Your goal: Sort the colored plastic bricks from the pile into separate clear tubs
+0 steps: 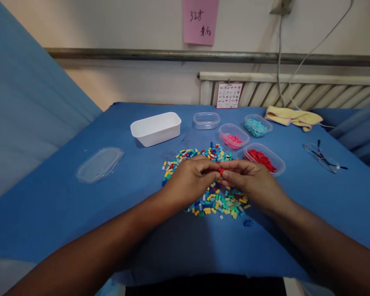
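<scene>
Above a spread pile of small coloured building bricks (225,201), my two hands meet fingertip to fingertip. Between them is a small red brick piece (221,171); whether it is one brick or several joined is too small to tell. My left hand (193,176) pinches it from the left with thumb and forefinger. From the right, my right hand (249,179) pinches the same piece, its thumb in front. Just beyond the right hand stands a clear tub of red bricks (279,164). The fingers hide part of the pile.
Behind the pile are a clear tub of pink bricks (233,135), a tub of light blue bricks (258,125), a clear tub (206,120) and a white bin (156,129). Clear lids (99,164) lie left. Glasses (325,158) and a yellow cloth (291,116) lie right.
</scene>
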Demonstrator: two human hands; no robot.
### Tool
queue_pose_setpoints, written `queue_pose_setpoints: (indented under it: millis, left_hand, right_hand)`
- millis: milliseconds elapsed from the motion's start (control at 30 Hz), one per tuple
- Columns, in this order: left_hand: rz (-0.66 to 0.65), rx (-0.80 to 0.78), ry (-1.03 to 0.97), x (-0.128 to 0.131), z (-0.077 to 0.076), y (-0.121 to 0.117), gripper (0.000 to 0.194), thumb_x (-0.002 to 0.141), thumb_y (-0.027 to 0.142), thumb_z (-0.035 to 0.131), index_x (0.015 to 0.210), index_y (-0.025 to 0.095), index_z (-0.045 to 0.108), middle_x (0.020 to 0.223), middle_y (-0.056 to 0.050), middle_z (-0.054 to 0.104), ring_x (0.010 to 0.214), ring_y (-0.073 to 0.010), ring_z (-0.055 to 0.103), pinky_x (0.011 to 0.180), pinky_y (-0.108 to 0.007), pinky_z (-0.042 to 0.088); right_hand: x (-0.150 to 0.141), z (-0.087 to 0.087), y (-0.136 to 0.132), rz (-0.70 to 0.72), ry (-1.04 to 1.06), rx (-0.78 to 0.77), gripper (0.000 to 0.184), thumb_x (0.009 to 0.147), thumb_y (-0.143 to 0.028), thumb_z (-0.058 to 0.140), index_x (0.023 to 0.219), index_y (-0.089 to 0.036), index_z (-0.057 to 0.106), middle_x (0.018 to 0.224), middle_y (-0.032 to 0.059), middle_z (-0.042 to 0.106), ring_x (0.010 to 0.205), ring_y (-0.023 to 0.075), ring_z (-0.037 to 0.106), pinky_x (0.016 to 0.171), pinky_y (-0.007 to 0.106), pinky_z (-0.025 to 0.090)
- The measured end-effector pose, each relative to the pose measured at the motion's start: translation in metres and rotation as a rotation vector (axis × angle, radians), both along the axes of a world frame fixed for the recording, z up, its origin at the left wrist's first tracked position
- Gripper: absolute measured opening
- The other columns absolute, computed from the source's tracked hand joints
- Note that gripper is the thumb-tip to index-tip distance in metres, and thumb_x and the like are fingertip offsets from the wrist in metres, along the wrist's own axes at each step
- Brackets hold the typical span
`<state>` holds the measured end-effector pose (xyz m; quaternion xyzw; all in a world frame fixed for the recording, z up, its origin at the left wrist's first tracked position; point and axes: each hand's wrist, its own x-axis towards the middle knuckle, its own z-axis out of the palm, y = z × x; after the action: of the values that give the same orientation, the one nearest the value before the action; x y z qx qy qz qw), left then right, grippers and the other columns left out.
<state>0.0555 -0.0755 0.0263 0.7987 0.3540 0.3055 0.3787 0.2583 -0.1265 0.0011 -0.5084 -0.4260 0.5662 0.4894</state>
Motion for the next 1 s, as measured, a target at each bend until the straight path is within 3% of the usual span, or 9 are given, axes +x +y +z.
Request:
queue_pose_setpoints:
  millis: [133,267,367,467,600,667,800,867,1000]
  left_hand:
    - [-0.032,0.040,0.002,0.037,0.020,0.017,0.019,0.096,0.016,0.069,0.103,0.024,0.085,0.100,-0.001,0.083,0.091,-0.0163,0.074,0.086,-0.030,0.057]
    - [-0.119,0.045,-0.028,0.093,0.024,0.038,0.019,0.099,0.017,0.065,0.104,0.020,0.084,0.102,-0.003,0.083,0.092,-0.0169,0.074,0.086,-0.030,0.058]
    - [-0.156,0.104,0.073,0.126,0.018,0.050,0.023,0.098,0.014,0.063,0.105,0.018,0.084,0.100,-0.005,0.083,0.093,-0.0192,0.075,0.090,-0.033,0.059]
    - [-0.253,0.139,0.164,0.139,0.013,0.057,0.030,0.100,0.011,0.057,0.112,0.016,0.084,0.109,-0.008,0.084,0.100,-0.0218,0.077,0.097,-0.036,0.059]
    - [-0.245,0.193,0.150,0.127,0.017,0.062,0.035,0.101,0.009,0.055,0.124,0.017,0.081,0.130,-0.010,0.081,0.122,-0.0239,0.074,0.110,-0.039,0.055]
    - [-0.210,0.193,0.108,0.110,0.023,0.063,0.033,0.102,0.012,0.057,0.123,0.018,0.081,0.129,-0.008,0.081,0.121,-0.0233,0.075,0.111,-0.040,0.055]
    - [-0.128,0.154,0.132,0.066,0.035,0.061,0.026,0.103,0.021,0.060,0.118,0.018,0.082,0.117,-0.006,0.083,0.108,-0.0214,0.077,0.101,-0.037,0.059]
    - [-0.124,0.133,0.204,0.045,0.034,0.055,0.026,0.104,0.023,0.061,0.119,0.019,0.081,0.115,-0.006,0.083,0.103,-0.0212,0.077,0.097,-0.036,0.060]
    - [-0.405,0.308,0.372,0.015,0.017,0.037,0.024,0.107,0.024,0.061,0.122,0.019,0.079,0.128,-0.011,0.080,0.120,-0.0251,0.074,0.109,-0.041,0.057]
  right_hand:
    - [0.033,0.018,0.003,-0.131,-0.226,0.224,0.033,0.082,-0.046,0.092,0.107,-0.024,0.087,0.097,0.0054,0.086,0.081,0.0202,0.078,0.077,0.036,0.066]
    - [0.080,0.025,0.007,-0.297,-0.616,0.438,0.028,0.091,-0.044,0.083,0.113,-0.026,0.087,0.103,0.0058,0.087,0.087,0.0238,0.080,0.081,0.039,0.065]
    - [0.112,0.022,0.009,-0.263,-0.890,0.472,0.029,0.096,-0.042,0.074,0.117,-0.025,0.086,0.106,0.0069,0.087,0.089,0.0263,0.080,0.079,0.038,0.063]
    - [0.131,0.021,0.008,-0.151,-1.124,0.413,0.032,0.100,-0.041,0.067,0.121,-0.025,0.085,0.100,0.0065,0.087,0.082,0.0260,0.080,0.071,0.036,0.058]
    - [0.134,0.024,0.006,-0.145,-1.303,0.429,0.031,0.102,-0.038,0.063,0.119,-0.024,0.085,0.098,0.0081,0.087,0.082,0.0280,0.080,0.073,0.038,0.056]
    - [0.129,0.023,0.006,-0.141,-1.307,0.490,0.031,0.104,-0.035,0.061,0.121,-0.023,0.085,0.105,0.0093,0.087,0.090,0.0294,0.081,0.079,0.040,0.058]
    - [0.116,0.015,0.011,0.118,-1.251,0.628,0.036,0.109,-0.033,0.054,0.133,-0.024,0.079,0.131,0.0098,0.082,0.114,0.0296,0.078,0.100,0.042,0.058]
    - [0.116,0.011,0.013,0.232,-1.249,0.646,0.036,0.109,-0.033,0.054,0.134,-0.023,0.078,0.132,0.0106,0.081,0.116,0.0289,0.077,0.102,0.041,0.057]
    - [0.122,0.015,0.010,0.237,-1.302,0.624,0.032,0.108,-0.039,0.059,0.127,-0.024,0.080,0.120,0.0112,0.083,0.105,0.0284,0.078,0.092,0.039,0.057]
